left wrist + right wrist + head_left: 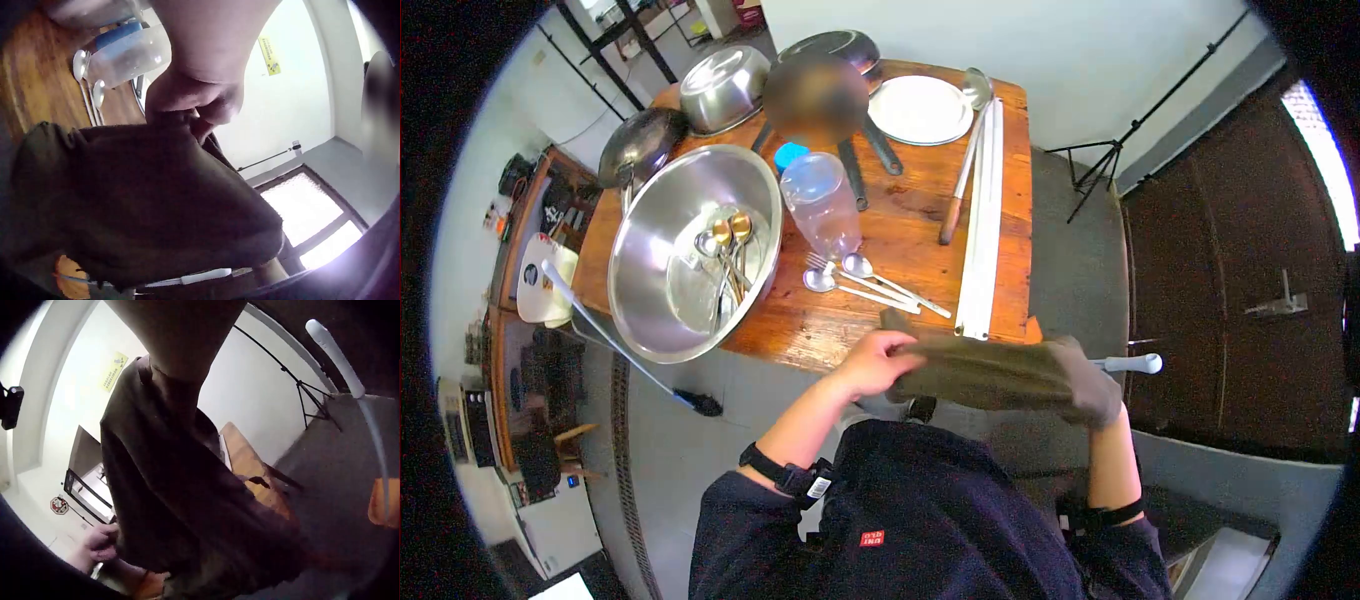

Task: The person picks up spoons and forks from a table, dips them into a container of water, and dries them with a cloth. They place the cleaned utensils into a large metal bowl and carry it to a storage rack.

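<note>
A dark olive-brown cloth point(990, 370) is stretched between my two hands in front of the table's near edge. My left hand point(870, 365) pinches its left end between thumb and fingers; in the left wrist view the cloth point(137, 194) hangs below those fingers. The right forearm point(1112, 455) runs up into the other end, where the fabric covers the right hand and hides its fingers. Close beyond the left hand lie a fork point(865, 283) and two spoons point(820, 281) on the table.
On the wooden table point(900, 225) stand a large steel basin point(635, 290) holding several spoons, a clear plastic jug point(820, 205), a white plate point(920, 110), a ladle point(965, 175) and long white strips point(983, 230). A white-handled tool point(1135, 364) sticks out beyond the right hand.
</note>
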### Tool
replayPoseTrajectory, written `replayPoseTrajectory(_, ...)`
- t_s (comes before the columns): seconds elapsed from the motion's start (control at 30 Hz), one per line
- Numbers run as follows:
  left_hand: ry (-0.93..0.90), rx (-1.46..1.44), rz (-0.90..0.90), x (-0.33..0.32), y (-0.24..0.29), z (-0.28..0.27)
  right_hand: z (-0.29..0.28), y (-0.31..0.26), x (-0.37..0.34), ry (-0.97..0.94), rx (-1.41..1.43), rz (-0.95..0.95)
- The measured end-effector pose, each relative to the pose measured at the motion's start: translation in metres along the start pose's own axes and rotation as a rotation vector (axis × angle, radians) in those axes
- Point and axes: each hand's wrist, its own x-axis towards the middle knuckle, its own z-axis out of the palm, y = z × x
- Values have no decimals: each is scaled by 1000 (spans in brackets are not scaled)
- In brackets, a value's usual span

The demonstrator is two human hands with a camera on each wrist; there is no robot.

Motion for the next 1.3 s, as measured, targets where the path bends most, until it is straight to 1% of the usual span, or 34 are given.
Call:
replayPoseTrajectory(0.07,-164,-204,70,11,-22,-9,4,-1,-6,119,-22,52)
replayPoseTrajectory(0.1,-250,-302,109,19,-35,-15,-11,-32,-5,100,-87,42)
replayPoseTrajectory(0.13,-114,-375,81,26,-44,-23,-15,-39,-4,100,0,50)
replayPoseTrajectory(0.17,161,-105,145,37,-59,-30,-18,-45,-4,101,87,60)
replayPoseTrajectory(0.23,610,241,197,63,-86,-48,-22,-53,-4,107,257,85)
replayPoseTrajectory(0.27,689,305,60,56,-62,-56,-23,-56,-3,111,339,97)
replayPoseTrajectory(0.33,733,381,-153,69,-55,-68,-10,-41,-1,238,279,93)
replayPoseTrajectory(0.4,777,339,-212,91,-63,-71,31,7,-2,474,-13,70)
replayPoseTrajectory(0.43,797,317,-242,99,-66,-71,39,15,-1,532,-65,69)
replayPoseTrajectory(0.47,801,310,-254,102,-62,-71,38,9,3,555,-78,42)
replayPoseTrajectory(0.53,800,299,-278,107,-56,-70,32,-9,8,571,-60,-49)
replayPoseTrajectory(0.63,797,275,-205,128,-88,-74,23,-36,12,583,27,-205)
replayPoseTrajectory(0.7,767,267,-158,125,-84,-77,23,-44,10,592,199,-164)
replayPoseTrajectory(0.73,756,262,-135,122,-80,-76,24,-45,8,592,339,-95)
replayPoseTrajectory(0.77,794,356,-100,101,-50,-74,24,-45,6,602,482,-28)
replayPoseTrajectory(0.8,822,359,-8,94,-38,-73,26,-46,3,601,626,39)
replayPoseTrajectory(0.9,927,337,288,73,-11,-68,27,-49,-4,681,870,156)
replayPoseTrajectory(0.97,919,351,510,56,14,-64,9,-54,-5,589,3,-130)
replayPoseTrajectory(1.0,915,358,622,46,28,-62,5,-52,-3,568,-243,-224)
replayPoseTrajectory(1.03,859,399,735,33,46,-58,0,-50,-1,572,-484,-324)
replayPoseTrajectory(1.1,739,485,950,4,79,-48,4,-44,11,671,-583,-442)
replayPoseTrajectory(1.13,690,532,1008,-8,91,-42,1,-52,14,659,-567,-429)
replayPoseTrajectory(1.17,642,579,1065,-19,100,-36,-4,-71,19,646,-553,-418)
replayPoseTrajectory(1.2,595,627,1119,-29,107,-29,-2,-84,24,617,-347,-336)
replayPoseTrajectory(1.23,594,575,1182,-36,114,-21,1,-97,29,606,-140,-256)
replayPoseTrajectory(1.27,594,524,1243,-45,117,-15,6,-95,36,689,-83,-402)
replayPoseTrajectory(1.3,616,573,1151,-58,119,-15,10,-96,42,763,-41,-551)
